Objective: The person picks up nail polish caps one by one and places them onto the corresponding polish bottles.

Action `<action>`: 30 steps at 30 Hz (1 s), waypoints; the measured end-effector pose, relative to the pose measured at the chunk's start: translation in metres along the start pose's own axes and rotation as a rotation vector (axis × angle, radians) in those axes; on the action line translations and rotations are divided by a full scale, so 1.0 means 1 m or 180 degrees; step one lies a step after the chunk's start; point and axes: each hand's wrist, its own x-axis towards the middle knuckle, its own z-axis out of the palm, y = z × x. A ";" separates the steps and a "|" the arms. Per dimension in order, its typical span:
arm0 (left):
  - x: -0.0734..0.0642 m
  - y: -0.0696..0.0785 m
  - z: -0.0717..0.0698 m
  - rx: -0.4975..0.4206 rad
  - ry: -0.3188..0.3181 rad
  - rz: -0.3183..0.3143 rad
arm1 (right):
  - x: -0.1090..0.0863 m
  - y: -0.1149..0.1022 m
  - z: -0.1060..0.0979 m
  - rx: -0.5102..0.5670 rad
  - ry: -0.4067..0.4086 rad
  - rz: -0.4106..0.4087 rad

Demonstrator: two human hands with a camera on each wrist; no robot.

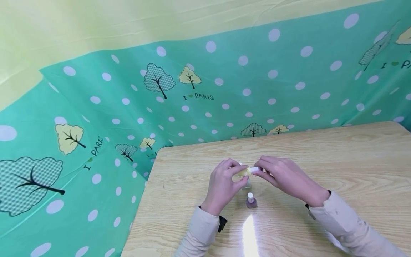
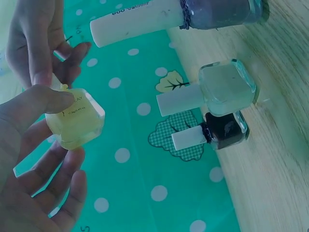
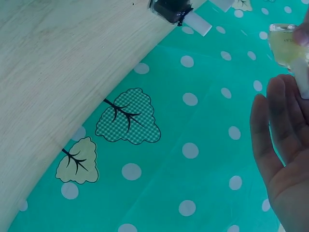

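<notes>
Above the tabletop, my left hand (image 1: 221, 184) pinches a small glass nail polish bottle (image 2: 79, 124) of pale yellow polish between thumb and fingers. The fingers of my right hand (image 1: 284, 175) grip its white cap (image 1: 254, 170) from the other side. The bottle is tipped sideways, with its cap pointing right in the head view. Standing below the hands is a purple-grey nail polish bottle (image 1: 251, 202) with a white cap. A pale green nail polish bottle (image 2: 228, 88) and a dark nail polish bottle (image 2: 226, 129) stand close together in the left wrist view.
The light wood table (image 1: 337, 160) ends at a green dotted curtain (image 1: 208, 82) along its back and left sides. Glare (image 1: 249, 235) lies on the wood in front of the purple-grey bottle. Dark bands (image 1: 222, 223) circle the wrists.
</notes>
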 end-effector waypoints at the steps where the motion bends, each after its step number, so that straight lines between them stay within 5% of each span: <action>1: 0.000 0.001 0.000 0.0002 -0.0003 0.0009 | 0.000 0.000 0.000 -0.0010 -0.0015 0.0039; 23: -0.001 0.000 -0.003 0.0100 0.0055 0.0107 | 0.002 -0.003 0.003 0.0033 -0.0084 0.0310; 30: -0.001 0.002 -0.001 0.0031 0.0066 0.0063 | -0.002 -0.003 -0.002 0.0226 -0.0016 0.0025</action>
